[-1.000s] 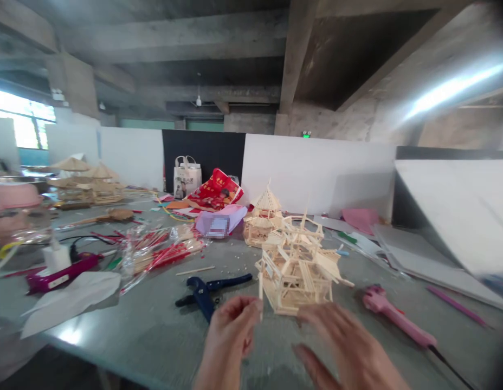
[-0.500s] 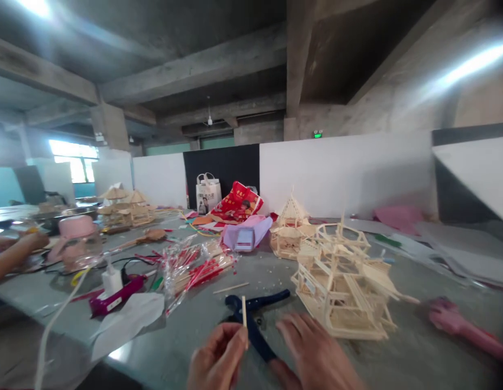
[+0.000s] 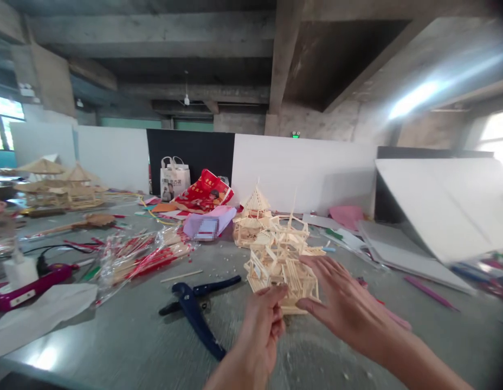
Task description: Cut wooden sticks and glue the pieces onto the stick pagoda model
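Nearest, low in the view: left hand [image 3: 262,325] curled, fingers bunched toward the thumb, fingertips up against the front lower edge of the pale wooden-stick pavilion model [image 3: 282,260]; whether anything thin is pinched between them cannot be told. Right hand [image 3: 343,300] spread wide open, fingers splayed and pointing left, palm toward the model's right side, fingertips at or just beside its eaves, holding nothing. Model standing upright on the grey tabletop [image 3: 113,336], just beyond both hands, near the middle of the table; long axis vertical, thin spire sticks pointing straight up, tiers stacked one on another. Left of the hands, dark blue hand cutters [image 3: 194,306] lying flat, handles running toward the near edge. A loose pale stick [image 3: 181,276] just beyond the cutters. Farther left, a crumpled white paper sheet [image 3: 36,317], a magenta glue gun [image 3: 27,284] and clear plastic packets of red-tipped sticks [image 3: 146,257]. Behind the near model, touching or nearly so, a second, smaller stick pavilion with a pointed roof [image 3: 251,216]. Right, a pink tool [image 3: 392,317] mostly hidden by the right forearm, and large white boards [image 3: 442,211] leaning. Farthest: a red printed bag [image 3: 202,192], a white tote bag [image 3: 174,179], white partition panels [image 3: 300,173].
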{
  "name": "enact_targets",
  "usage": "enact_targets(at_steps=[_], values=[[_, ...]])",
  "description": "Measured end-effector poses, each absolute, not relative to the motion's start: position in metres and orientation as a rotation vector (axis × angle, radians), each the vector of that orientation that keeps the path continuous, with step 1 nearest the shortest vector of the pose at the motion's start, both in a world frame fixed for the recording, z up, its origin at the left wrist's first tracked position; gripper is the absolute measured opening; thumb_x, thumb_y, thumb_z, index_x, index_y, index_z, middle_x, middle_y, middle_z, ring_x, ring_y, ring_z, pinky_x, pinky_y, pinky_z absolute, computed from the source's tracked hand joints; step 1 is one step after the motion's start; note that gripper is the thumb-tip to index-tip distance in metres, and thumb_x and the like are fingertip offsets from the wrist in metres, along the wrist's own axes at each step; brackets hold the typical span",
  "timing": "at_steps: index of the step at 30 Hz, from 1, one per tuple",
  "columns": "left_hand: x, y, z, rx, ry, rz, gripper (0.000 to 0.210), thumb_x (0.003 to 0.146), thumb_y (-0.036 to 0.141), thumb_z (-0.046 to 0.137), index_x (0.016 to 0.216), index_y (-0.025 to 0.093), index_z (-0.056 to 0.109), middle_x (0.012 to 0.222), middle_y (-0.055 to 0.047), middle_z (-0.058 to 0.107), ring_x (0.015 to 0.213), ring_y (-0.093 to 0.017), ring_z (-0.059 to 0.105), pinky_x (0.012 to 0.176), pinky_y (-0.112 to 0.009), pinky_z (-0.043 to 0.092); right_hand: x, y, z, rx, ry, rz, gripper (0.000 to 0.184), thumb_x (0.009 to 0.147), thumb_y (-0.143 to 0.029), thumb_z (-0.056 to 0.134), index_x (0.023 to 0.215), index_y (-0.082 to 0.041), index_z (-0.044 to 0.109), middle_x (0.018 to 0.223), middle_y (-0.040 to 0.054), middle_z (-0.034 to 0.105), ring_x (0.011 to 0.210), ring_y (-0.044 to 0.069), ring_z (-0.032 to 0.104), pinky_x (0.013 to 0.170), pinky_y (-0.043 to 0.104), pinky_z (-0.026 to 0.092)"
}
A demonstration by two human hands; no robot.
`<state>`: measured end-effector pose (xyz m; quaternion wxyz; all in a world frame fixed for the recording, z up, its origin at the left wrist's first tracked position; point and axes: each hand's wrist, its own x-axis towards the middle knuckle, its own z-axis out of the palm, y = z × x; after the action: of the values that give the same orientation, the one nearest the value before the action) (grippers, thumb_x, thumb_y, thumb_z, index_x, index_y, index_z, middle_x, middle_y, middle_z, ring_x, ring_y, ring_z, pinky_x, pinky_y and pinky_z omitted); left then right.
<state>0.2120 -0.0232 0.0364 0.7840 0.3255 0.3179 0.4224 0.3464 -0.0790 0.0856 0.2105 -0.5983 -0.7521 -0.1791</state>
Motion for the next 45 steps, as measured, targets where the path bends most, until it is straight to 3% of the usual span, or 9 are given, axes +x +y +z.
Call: enact_targets(at_steps=[4,11,27,45], values=[[0.220,-0.015,0.028,0.694,0.714,0.908,0.027,0.059,0.026,0.065,0.058,0.017,0.040,0.050,0.009,0.034,0.036,0.001,0.018,0.035,-0.016,0.010,0.348,-0.067,0.083,-1.607,-2.164,-0.362,0.057,0.071,-0.022,0.059,0.122,-0.014,0.035,0.123,0.0125,0.048,0.116,0.023,0.040,0.096,0.042,0.033],[0.226,-0.010,0.024,0.712,0.707,0.930,0.030,0.056,0.029,0.066,0.053,0.018,0.039,0.044,0.011,0.026,0.035,0.000,0.016,0.034,-0.017,0.010,0.351,-0.054,0.087,-1.600,-2.247,-0.290,0.058,0.069,-0.023,0.060,0.121,-0.007,0.039,0.122,0.0169,0.049,0.115,0.027,0.041,0.097,0.043,0.032],[0.233,-0.006,0.024,0.656,0.707,0.944,0.032,0.052,0.029,0.070,0.054,0.018,0.039,0.045,0.011,0.029,0.034,0.001,0.019,0.034,-0.016,0.009,0.350,-0.048,0.091,-1.560,-2.252,-0.225,0.050,0.070,-0.022,0.058,0.117,-0.008,0.045,0.118,0.0168,0.053,0.112,0.027,0.044,0.095,0.044,0.034],[0.236,-0.007,0.020,0.659,0.690,0.977,0.034,0.055,0.033,0.073,0.056,0.017,0.043,0.044,0.011,0.029,0.034,0.001,0.020,0.033,-0.014,0.012,0.353,-0.046,0.085,-1.508,-2.228,-0.245,0.051,0.072,-0.021,0.056,0.120,-0.013,0.040,0.113,0.0125,0.054,0.107,0.025,0.046,0.093,0.043,0.035]])
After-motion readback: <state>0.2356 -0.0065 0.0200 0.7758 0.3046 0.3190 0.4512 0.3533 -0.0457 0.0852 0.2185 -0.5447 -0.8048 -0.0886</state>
